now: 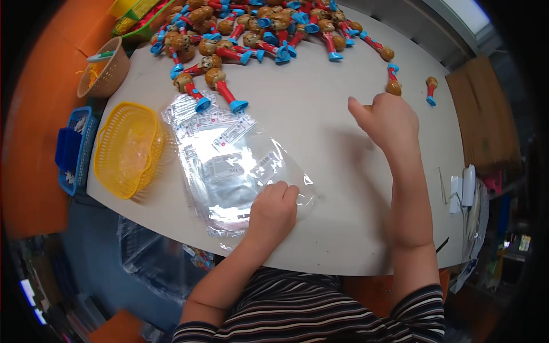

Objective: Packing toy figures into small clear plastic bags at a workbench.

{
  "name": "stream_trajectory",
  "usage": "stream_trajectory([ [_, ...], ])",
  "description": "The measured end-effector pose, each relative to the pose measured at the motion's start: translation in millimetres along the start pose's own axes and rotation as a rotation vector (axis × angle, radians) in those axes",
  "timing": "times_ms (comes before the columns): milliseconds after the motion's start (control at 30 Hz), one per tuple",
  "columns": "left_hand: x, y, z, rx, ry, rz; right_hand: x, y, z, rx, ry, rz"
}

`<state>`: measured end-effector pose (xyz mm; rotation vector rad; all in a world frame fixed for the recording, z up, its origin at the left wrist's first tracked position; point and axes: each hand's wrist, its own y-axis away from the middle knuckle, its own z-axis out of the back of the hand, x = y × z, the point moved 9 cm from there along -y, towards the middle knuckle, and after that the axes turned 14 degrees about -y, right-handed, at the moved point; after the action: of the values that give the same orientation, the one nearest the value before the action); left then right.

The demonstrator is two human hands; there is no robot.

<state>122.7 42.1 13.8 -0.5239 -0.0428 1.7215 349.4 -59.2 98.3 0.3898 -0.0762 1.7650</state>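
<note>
Where the right hand (394, 121) reaches, a doll (393, 76) lies endwise, feet (393, 67) farthest.

1. Bright, fairly even light on the table (331, 243)
2. White glare streaking the clear plastic bags (200, 183)
3. Soft shadow left of the right forearm (412, 200)
4. Washed-out bright panel (470, 17), upper right
5. Fisheye-bent edges, black corners, dim and soft outer surroundings

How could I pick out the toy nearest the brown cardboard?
Find the pale table, then the brown cardboard at its right edge. Just left lies a red toy with brown head and blue base, set apart from the jumbled pile of lookalikes.
</note>
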Motion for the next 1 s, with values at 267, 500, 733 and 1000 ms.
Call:
stream_trajectory([
  [267, -12, -2, -2, 0.005, 0.002, -0.026, -30, -12, -30, 0.212, -0.008, -0.079],
  [500, -6, -5, 4, -0.052, 0.019, 0.013, -101, 29, -40, 0.068, -0.169, 0.238],
  [733, -2, -13, 13, -0.135, 0.045, 0.033, -56, 139, -64, 0.603, -1.119, 0.270],
  [1000, 8, -19, 14, -0.071, 0.185, 0.173, -54, 153, -66, 0.229, -0.660, 0.590],
])
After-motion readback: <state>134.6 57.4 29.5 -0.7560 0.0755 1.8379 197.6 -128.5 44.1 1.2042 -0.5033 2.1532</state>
